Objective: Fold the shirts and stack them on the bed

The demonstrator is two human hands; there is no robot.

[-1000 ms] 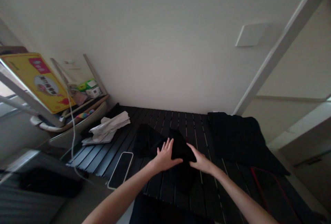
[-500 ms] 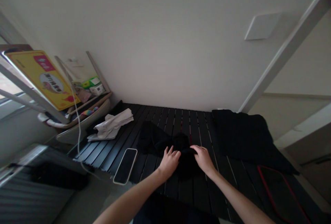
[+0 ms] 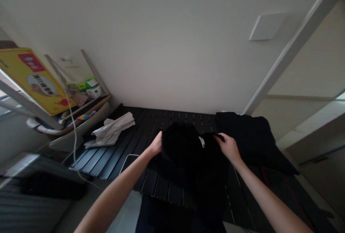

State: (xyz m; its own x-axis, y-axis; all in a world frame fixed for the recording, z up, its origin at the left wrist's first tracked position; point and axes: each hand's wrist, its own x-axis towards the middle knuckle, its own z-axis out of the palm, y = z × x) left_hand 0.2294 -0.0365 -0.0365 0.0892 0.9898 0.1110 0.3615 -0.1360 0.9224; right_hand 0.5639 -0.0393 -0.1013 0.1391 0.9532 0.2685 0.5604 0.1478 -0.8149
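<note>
A black garment (image 3: 185, 154) hangs bunched between my two hands, above the black slatted table (image 3: 151, 118). A small white label shows inside it near the upper edge; the kind of garment is too dark to make out. My left hand (image 3: 155, 144) is closed on its left edge, with the fingertips partly hidden behind the cloth. At the right, my right hand (image 3: 228, 147) pinches the upper edge between thumb and fingers. Beyond my left forearm lies a phone (image 3: 128, 161) with a pale rim, partly covered by the arm.
A folded light-coloured cloth (image 3: 111, 130) lies on the table's left end. Another black cloth (image 3: 245, 136) is spread at the right, near a dim red-edged flat thing (image 3: 283, 190). A white cable (image 3: 74, 136) hangs at the left beside a yellow printed board (image 3: 40, 82).
The black garment has been lifted off the table and spread wider. My hands have moved apart and upward with it, and the white label has come into view.
</note>
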